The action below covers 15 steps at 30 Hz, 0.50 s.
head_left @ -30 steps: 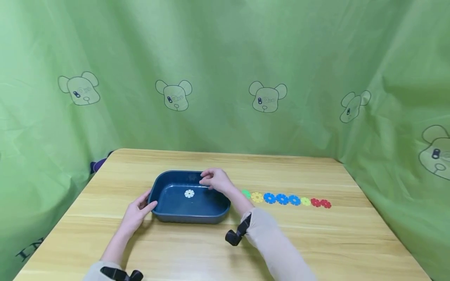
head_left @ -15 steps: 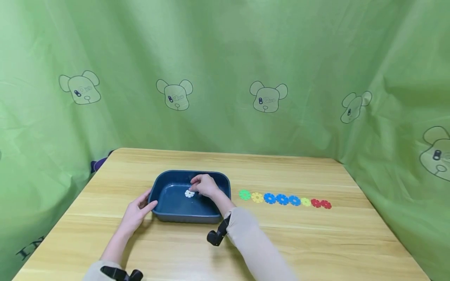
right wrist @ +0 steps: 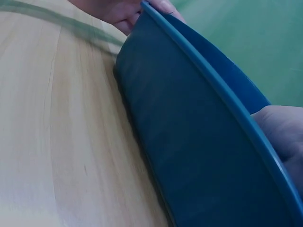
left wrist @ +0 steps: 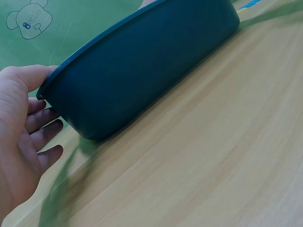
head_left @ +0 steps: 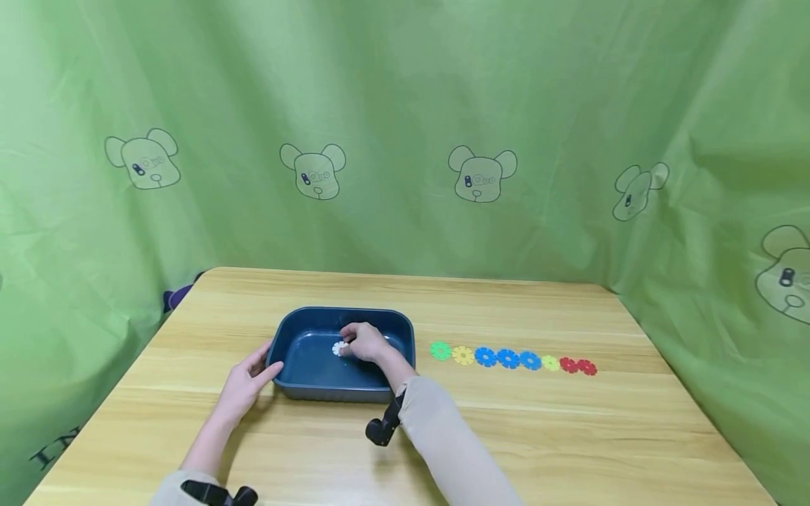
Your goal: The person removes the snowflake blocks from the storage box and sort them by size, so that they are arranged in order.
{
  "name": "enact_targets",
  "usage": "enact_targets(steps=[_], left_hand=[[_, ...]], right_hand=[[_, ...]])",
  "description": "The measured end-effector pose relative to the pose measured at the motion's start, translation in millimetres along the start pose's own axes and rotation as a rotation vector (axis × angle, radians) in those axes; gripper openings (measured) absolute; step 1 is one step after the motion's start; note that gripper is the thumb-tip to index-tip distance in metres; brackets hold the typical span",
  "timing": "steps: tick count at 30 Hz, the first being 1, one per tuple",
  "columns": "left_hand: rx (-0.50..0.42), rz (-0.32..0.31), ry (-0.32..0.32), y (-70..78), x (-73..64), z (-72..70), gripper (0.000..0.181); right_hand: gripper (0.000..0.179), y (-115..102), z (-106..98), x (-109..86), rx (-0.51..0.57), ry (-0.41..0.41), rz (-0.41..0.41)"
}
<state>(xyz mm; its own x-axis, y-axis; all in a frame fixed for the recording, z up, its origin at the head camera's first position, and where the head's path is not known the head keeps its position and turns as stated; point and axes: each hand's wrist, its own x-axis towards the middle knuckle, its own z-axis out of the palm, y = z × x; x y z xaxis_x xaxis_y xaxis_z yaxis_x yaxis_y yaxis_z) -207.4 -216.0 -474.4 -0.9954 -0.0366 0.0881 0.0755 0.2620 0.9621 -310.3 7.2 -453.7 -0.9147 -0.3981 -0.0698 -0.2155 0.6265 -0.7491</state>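
A dark blue plastic basin (head_left: 316,393) stands on the wooden table. My left hand (head_left: 243,383) holds its left end, thumb over the rim and the other fingers spread along the outer wall, as the left wrist view also shows. Inside the basin lies a white flower-shaped plastic disc (head_left: 338,348). My right hand (head_left: 367,344) reaches into the basin with bent fingers, thumb and fingertips right at the disc's right edge; whether they pinch it I cannot tell. In the right wrist view the basin wall hides those fingertips.
Right of the basin a row of flower discs runs across the table (head_left: 506,436): a green disc (head_left: 441,351), a yellow disc (head_left: 463,355), blue discs (head_left: 508,359), a small yellow-green disc (head_left: 550,363) and red discs (head_left: 587,367). A green curtain (head_left: 405,232) hangs behind.
My right hand has moved left and down from the basin's back right rim to the white disc, uncovering the green disc in the row. My left hand keeps its place on the basin.
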Motion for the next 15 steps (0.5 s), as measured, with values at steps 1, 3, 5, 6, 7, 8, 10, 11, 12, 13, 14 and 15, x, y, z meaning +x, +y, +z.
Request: enact_targets(steps=[1, 3, 5, 6, 7, 8, 10, 11, 12, 13, 14, 15], left_hand=[[0.002, -0.001, -0.001, 0.1, 0.0, 0.0, 0.057], [0.002, 0.000, -0.005, 0.2, 0.0, -0.2, 0.057], [-0.006, -0.006, -0.005, 0.3, 0.0, -0.5, 0.057], [-0.007, -0.007, -0.006, 0.2, 0.0, -0.6, 0.057], [-0.008, -0.006, -0.007, 0.4, -0.2, -0.6, 0.057], [-0.010, -0.005, -0.007, 0.6, -0.3, -0.6, 0.057], [-0.016, -0.005, -0.006, 0.7, -0.4, -0.5, 0.058], [-0.018, -0.003, -0.006, 0.6, -0.5, -0.4, 0.058], [-0.020, 0.000, -0.007, 0.6, -0.5, -0.3, 0.058], [-0.021, 0.001, -0.007, 0.6, -0.6, -0.2, 0.058], [-0.019, 0.001, -0.007, 0.4, -0.6, -0.1, 0.058], [-0.018, 0.002, -0.007, 0.1, -0.4, -0.1, 0.058]], right_hand=[[0.034, -0.5, -0.1, -0.4, -0.005, -0.015, -0.006], [0.034, -0.7, -0.1, -0.5, -0.028, -0.042, -0.017], [0.034, -0.5, 0.3, -0.5, -0.057, -0.061, -0.030], [0.034, -0.3, 0.6, -0.4, -0.075, -0.067, -0.033], [0.034, 0.0, 1.0, -0.3, -0.096, -0.070, -0.036], [0.033, 0.4, 1.4, -0.1, -0.117, -0.070, -0.041], [0.032, 1.1, 2.3, 0.2, -0.156, -0.066, -0.050], [0.030, 1.2, 2.9, 0.2, -0.174, -0.063, -0.053], [0.029, 1.4, 3.4, 0.2, -0.187, -0.061, -0.054], [0.028, 1.5, 3.8, 0.1, -0.201, -0.058, -0.059], [0.027, 1.5, 4.2, 0.0, -0.214, -0.057, -0.063], [0.026, 1.5, 4.6, -0.4, -0.231, -0.056, -0.065]])
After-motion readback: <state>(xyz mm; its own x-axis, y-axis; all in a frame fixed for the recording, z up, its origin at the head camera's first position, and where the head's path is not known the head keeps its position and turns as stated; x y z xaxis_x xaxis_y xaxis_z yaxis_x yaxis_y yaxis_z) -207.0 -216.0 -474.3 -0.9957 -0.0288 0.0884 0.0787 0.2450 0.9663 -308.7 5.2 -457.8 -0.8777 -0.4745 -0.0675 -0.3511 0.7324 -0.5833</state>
